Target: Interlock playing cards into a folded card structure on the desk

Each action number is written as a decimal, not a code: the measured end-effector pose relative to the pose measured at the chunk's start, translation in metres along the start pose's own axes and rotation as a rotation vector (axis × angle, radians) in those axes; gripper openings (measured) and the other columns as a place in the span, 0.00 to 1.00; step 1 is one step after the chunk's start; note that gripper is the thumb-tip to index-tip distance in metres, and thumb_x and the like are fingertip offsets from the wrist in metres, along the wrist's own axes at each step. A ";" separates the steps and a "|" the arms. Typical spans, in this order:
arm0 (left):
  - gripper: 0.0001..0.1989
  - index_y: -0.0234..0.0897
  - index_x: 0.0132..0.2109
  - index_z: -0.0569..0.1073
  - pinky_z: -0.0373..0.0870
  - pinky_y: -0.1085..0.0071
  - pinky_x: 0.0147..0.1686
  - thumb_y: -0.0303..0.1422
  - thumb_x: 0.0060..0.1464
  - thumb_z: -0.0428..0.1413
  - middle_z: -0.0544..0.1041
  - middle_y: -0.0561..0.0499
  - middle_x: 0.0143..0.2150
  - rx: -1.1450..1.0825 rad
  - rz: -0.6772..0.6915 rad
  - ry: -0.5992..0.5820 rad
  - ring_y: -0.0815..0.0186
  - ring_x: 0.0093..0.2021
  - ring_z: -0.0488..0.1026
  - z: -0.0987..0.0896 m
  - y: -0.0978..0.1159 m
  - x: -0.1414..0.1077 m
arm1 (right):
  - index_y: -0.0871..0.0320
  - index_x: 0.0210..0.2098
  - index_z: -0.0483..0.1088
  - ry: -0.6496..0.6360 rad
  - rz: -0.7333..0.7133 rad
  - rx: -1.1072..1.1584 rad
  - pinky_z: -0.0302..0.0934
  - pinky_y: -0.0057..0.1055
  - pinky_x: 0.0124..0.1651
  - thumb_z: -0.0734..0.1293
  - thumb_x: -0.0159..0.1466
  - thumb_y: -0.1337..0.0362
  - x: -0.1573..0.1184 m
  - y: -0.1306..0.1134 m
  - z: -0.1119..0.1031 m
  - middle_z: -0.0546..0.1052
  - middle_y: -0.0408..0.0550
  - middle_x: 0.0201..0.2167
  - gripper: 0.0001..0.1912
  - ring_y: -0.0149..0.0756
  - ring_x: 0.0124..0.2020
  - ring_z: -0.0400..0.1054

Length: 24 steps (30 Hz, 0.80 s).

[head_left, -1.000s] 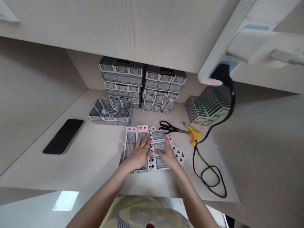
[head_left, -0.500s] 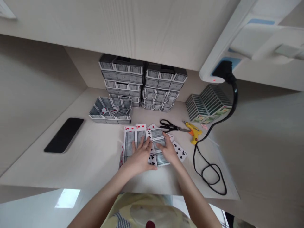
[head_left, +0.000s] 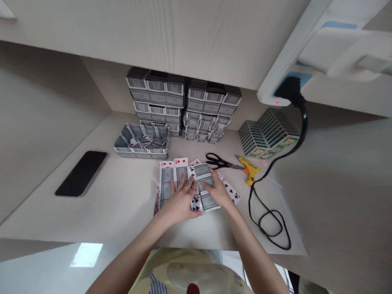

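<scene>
Right now, both hands lie over playing cards point(head_left: 167, 179) on the bench point(head_left: 128, 212), near its front edge. The left hand point(head_left: 181, 203) is spread, fingers fanned across the middle of the layout; the right hand point(head_left: 219, 192) curves over the face-down strip point(head_left: 209, 203), thumb and fingers apart, though whether it pinches an edge I cannot tell. That strip slants against the 2 straighter columns at left, so uneven pressure from the right hand could twist it further. A dragging left palm might also pull the clubs card point(head_left: 196, 204) out of line, since it lies right by the palm.

Just beyond are scissors point(head_left: 218, 162) and a yellow glue gun point(head_left: 251, 170). Its black cord point(head_left: 305, 120) runs to a power strip point(head_left: 266, 96) with 1 red light lit, so the nozzle may be hot; a snagged cord could swing it towards fingers or the loose card point(head_left: 232, 191).
</scene>
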<state>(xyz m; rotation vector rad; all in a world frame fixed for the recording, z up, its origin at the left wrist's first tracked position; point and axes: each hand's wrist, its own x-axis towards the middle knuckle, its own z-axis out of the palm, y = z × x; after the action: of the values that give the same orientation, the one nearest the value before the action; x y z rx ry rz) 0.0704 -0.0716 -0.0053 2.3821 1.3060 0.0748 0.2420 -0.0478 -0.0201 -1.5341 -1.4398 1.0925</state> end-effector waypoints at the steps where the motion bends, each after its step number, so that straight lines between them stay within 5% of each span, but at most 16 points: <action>1: 0.46 0.34 0.63 0.49 0.26 0.39 0.55 0.50 0.40 0.56 0.42 0.40 0.66 -0.003 0.001 0.006 0.45 0.63 0.25 0.001 0.000 0.000 | 0.54 0.58 0.53 0.004 -0.002 0.001 0.50 0.40 0.58 0.64 0.53 0.66 0.000 0.000 0.001 0.68 0.48 0.52 0.34 0.40 0.53 0.61; 15: 0.47 0.36 0.63 0.49 0.29 0.39 0.55 0.49 0.39 0.57 0.45 0.40 0.65 -0.046 0.004 0.016 0.45 0.64 0.30 0.004 -0.004 0.001 | 0.55 0.60 0.48 0.049 -0.071 -0.041 0.50 0.39 0.58 0.63 0.55 0.64 -0.007 0.007 0.011 0.63 0.49 0.56 0.35 0.39 0.56 0.58; 21: 0.46 0.32 0.62 0.50 0.41 0.52 0.60 0.46 0.41 0.58 0.45 0.39 0.65 -0.031 -0.092 0.009 0.52 0.65 0.37 -0.008 -0.016 0.007 | 0.54 0.60 0.49 0.046 -0.069 -0.041 0.49 0.39 0.58 0.63 0.55 0.63 -0.006 0.007 0.011 0.63 0.49 0.56 0.35 0.40 0.56 0.58; 24: 0.49 0.35 0.62 0.50 0.38 0.49 0.59 0.48 0.36 0.60 0.42 0.41 0.66 0.010 -0.116 -0.024 0.50 0.65 0.35 -0.015 -0.022 0.007 | 0.55 0.60 0.48 0.044 -0.062 -0.046 0.50 0.39 0.58 0.63 0.55 0.64 -0.007 0.006 0.011 0.64 0.50 0.55 0.35 0.39 0.56 0.59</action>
<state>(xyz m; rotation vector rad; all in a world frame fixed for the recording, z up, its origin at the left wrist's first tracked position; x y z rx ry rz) 0.0535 -0.0509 -0.0012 2.3027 1.4339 0.0060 0.2338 -0.0557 -0.0294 -1.5258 -1.4825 0.9888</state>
